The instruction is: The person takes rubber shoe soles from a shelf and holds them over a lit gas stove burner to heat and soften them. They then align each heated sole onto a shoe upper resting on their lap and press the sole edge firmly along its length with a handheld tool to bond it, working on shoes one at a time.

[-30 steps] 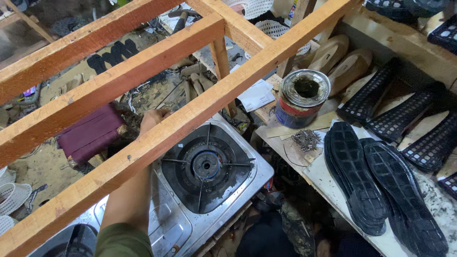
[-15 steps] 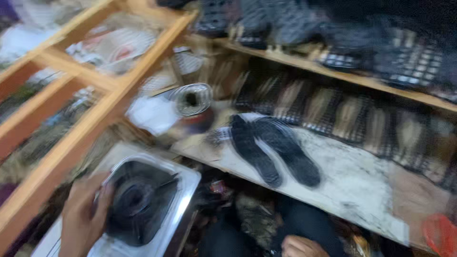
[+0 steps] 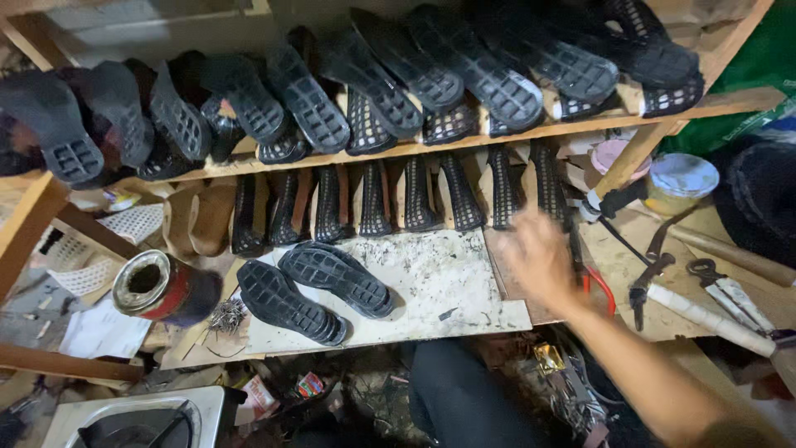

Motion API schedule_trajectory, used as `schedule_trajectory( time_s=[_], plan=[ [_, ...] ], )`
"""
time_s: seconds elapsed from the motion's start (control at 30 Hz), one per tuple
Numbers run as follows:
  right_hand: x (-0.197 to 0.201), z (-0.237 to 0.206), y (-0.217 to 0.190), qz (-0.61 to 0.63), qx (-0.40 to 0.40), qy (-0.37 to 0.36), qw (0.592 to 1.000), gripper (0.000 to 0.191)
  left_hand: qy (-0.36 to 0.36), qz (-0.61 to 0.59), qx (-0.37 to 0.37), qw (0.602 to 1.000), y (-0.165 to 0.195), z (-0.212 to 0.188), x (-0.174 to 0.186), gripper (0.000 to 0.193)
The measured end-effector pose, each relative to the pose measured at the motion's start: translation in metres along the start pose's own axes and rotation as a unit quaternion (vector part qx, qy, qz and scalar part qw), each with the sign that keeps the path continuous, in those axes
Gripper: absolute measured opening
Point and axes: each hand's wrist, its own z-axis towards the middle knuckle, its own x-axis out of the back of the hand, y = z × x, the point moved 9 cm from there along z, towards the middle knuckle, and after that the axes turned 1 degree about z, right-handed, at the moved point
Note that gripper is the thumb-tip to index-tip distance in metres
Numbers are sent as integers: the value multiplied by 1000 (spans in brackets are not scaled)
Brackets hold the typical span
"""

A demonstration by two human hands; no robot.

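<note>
Head view shows the right hand (image 3: pixel 541 259) blurred above the desk (image 3: pixel 464 307), its fingers spread apart and holding nothing, close to the red-handled pliers (image 3: pixel 599 286) that lie just to its right; the left hand is out of sight. Near the desk's left end two black soles (image 3: pixel 315 290) lie side by side, tread up, beside a rusty tin can (image 3: pixel 153 286); more soles stand in a row (image 3: pixel 398 199) against the back, under a shelf (image 3: pixel 348 83) packed with others; a stove corner (image 3: pixel 141 419) shows bottom left.
</note>
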Motion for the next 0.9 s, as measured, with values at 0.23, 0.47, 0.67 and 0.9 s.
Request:
schedule_trajectory(
  time_s=[0.23, 0.47, 0.67, 0.9],
  plan=[
    [13, 73, 108, -87, -255, -21, 963, 84, -15, 21, 102, 994, 11, -42, -18, 69],
    [1, 66, 155, -51, -448, -98, 887, 65, -18, 26, 149, 988, 52, -66, -9, 79],
    [19, 59, 136, 253, -365, 146, 884, 58, -11, 15, 165, 986, 55, -62, -27, 88],
    [-26, -74, -5, 690, -444, -33, 571, 56, 77, -199, -15, 977, 73, -63, -58, 99]
  ],
)
